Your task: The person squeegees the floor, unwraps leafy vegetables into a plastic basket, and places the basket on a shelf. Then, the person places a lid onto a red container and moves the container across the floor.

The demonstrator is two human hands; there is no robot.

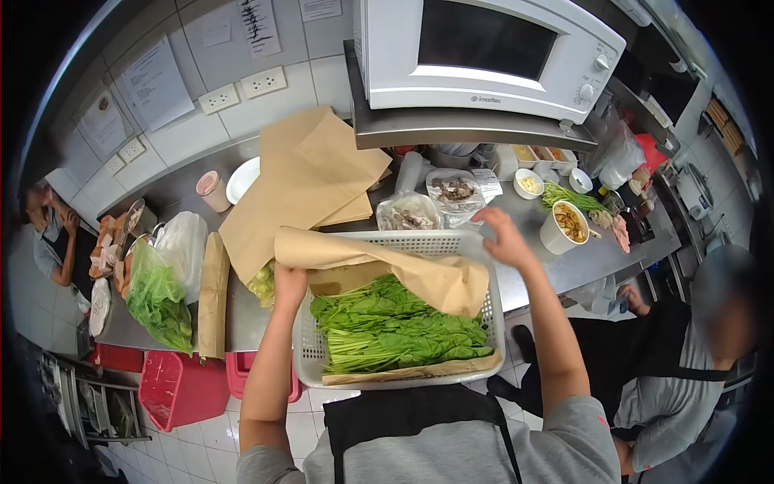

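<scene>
A white perforated basket (305, 339) stands in front of me, lined with brown paper. Long-stemmed leafy greens (403, 327) lie in it, stems to the left. Across the far part of the greens runs a sheet of brown paper (387, 262), curled along its far edge. My left hand (290, 284) grips the left end of this sheet; its fingertips are partly hidden. Above the basket's far right corner, my right hand (508, 238) is raised with its fingers apart, holding nothing.
More brown paper sheets (310, 173) lie behind the basket. Left are a green plastic bag (157, 294) and a pink bin (181, 391). A microwave (492, 56) sits on a shelf above. Right stands a white tub (564, 227); a co-worker (669, 363) is close by.
</scene>
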